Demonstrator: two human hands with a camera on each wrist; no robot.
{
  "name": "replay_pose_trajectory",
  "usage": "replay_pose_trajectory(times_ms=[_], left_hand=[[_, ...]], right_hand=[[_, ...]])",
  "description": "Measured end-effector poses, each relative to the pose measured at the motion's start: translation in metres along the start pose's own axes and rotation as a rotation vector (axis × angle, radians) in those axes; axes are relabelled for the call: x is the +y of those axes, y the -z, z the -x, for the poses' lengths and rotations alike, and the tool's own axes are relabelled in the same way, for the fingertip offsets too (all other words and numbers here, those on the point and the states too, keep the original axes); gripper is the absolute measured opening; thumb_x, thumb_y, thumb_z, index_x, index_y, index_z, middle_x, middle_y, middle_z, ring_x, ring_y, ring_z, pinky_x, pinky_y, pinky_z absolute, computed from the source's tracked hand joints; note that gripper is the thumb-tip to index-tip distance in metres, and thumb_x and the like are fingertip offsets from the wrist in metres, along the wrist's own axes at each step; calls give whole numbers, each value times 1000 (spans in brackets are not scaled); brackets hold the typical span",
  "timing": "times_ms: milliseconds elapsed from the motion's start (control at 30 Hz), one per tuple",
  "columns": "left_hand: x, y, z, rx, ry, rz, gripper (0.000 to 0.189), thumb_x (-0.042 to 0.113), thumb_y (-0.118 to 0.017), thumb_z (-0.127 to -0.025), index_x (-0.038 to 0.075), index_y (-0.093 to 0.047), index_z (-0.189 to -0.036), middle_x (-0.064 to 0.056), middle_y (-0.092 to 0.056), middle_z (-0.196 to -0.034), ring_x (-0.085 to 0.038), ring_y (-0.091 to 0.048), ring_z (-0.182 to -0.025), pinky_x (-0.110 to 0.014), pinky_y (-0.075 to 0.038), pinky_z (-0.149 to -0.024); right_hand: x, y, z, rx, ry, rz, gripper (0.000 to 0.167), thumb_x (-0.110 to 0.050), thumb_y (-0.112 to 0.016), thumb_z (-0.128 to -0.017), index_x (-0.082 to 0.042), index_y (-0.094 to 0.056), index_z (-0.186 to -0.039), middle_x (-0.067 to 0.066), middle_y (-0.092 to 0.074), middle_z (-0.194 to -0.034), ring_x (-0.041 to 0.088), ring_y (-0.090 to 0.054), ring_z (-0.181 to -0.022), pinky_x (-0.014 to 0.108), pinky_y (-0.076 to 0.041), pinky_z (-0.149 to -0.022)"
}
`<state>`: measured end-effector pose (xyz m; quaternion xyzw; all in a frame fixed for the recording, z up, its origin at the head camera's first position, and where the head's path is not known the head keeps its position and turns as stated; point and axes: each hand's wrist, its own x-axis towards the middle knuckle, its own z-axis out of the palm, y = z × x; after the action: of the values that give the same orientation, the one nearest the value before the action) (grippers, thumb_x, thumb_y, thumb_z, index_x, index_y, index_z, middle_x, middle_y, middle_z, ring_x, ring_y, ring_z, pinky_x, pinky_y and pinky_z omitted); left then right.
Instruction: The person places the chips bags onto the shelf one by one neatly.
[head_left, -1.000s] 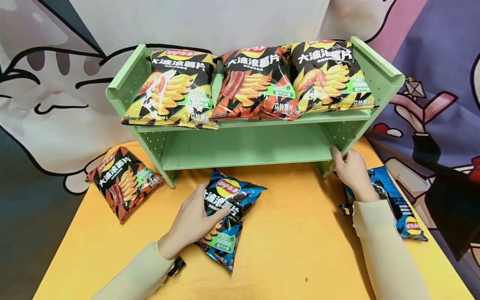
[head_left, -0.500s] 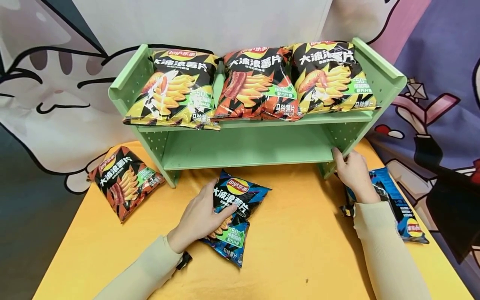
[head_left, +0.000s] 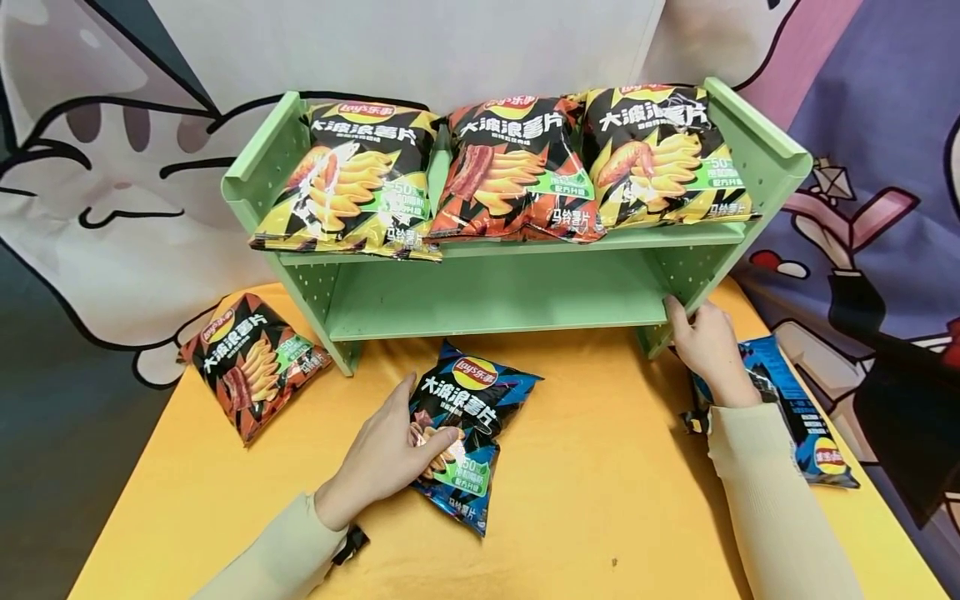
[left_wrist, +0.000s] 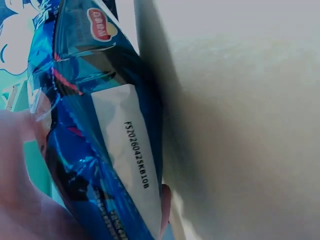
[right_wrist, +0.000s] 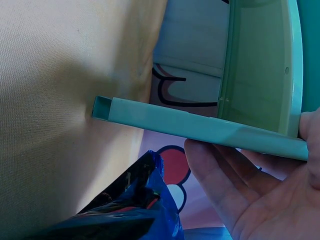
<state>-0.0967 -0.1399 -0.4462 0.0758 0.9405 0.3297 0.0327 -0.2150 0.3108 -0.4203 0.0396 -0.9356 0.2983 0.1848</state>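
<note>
A blue-and-black bag of chips (head_left: 474, 450) lies tilted on the table in front of the shelf. My left hand (head_left: 382, 454) holds its left side, thumb over the printed front. In the left wrist view the thumb is on one face of the chip bag (left_wrist: 125, 135), and a fingertip shows at the far edge. My right hand (head_left: 705, 342) grips the right side panel of the green shelf (head_left: 495, 292) near its foot. The right wrist view has that panel (right_wrist: 200, 127) between the thumb and fingers of the right hand (right_wrist: 260, 195).
On the upper shelf sit two yellow-and-black chip bags (head_left: 348, 179) (head_left: 660, 158) with a red one (head_left: 513, 171) between them. Another red bag (head_left: 251, 367) lies left of the shelf. A blue bag (head_left: 798, 412) lies beyond the right forearm on the yellow tablecloth (head_left: 585, 500).
The blue chip bag and my left hand moved slightly right. Then the hand slid back left along the bag, uncovering more of its print. My right hand stays on the shelf panel.
</note>
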Motion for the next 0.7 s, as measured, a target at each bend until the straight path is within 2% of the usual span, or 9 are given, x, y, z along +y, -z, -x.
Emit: replay_pose_trajectory(times_ms=[100, 167, 333, 467, 567, 700], left_hand=[[-3, -4, 0, 21, -18, 1, 108, 72, -68, -86, 3, -32, -160, -21, -46, -158, -40, -55, -136, -57, -48, -110], [-5, -6, 0, 31, -34, 1, 103, 72, -70, -86, 4, -38, -157, -18, -53, -152, -34, -60, -129, -56, -50, -106], [-8, -9, -1, 35, -54, 16, 92, 73, -70, -85, 11, -47, -150, -6, -62, -134, -21, -62, -110, -47, -54, -95], [-8, -5, 1, 27, -49, 50, 83, 71, -70, -86, 16, -50, -145, 0, -64, -118, -17, -59, -97, -40, -52, -85], [-8, 0, 3, 31, -55, 64, 72, 68, -70, -88, 19, -52, -139, 3, -64, -106, -14, -58, -90, -35, -50, -78], [-8, 7, 7, 38, -87, 76, 47, 62, -70, -91, 25, -55, -115, 6, -58, -85, -10, -52, -71, -27, -45, -64]], right_hand=[[0, 0, 0, 0, -1, -1, 46, -34, -43, -110, 2, -71, -107, 25, -73, -85, 32, -61, -65, 33, -40, -56], [0, 0, 0, 1, -2, -1, 46, -34, -43, -110, 2, -71, -107, 26, -73, -85, 32, -60, -64, 33, -40, -55], [0, 0, 0, 5, -6, -1, 45, -34, -44, -110, 3, -70, -107, 27, -73, -87, 31, -59, -63, 33, -41, -55], [0, 0, 0, -1, -13, -1, 45, -35, -43, -110, 2, -70, -106, 26, -72, -87, 25, -54, -58, 32, -39, -53], [0, 0, 0, -2, -15, -1, 46, -35, -43, -110, 2, -70, -107, 27, -73, -88, 26, -55, -59, 33, -39, -53], [1, 0, 0, 0, -11, -1, 45, -35, -43, -110, 2, -71, -109, 27, -74, -91, 30, -59, -65, 33, -41, -57]])
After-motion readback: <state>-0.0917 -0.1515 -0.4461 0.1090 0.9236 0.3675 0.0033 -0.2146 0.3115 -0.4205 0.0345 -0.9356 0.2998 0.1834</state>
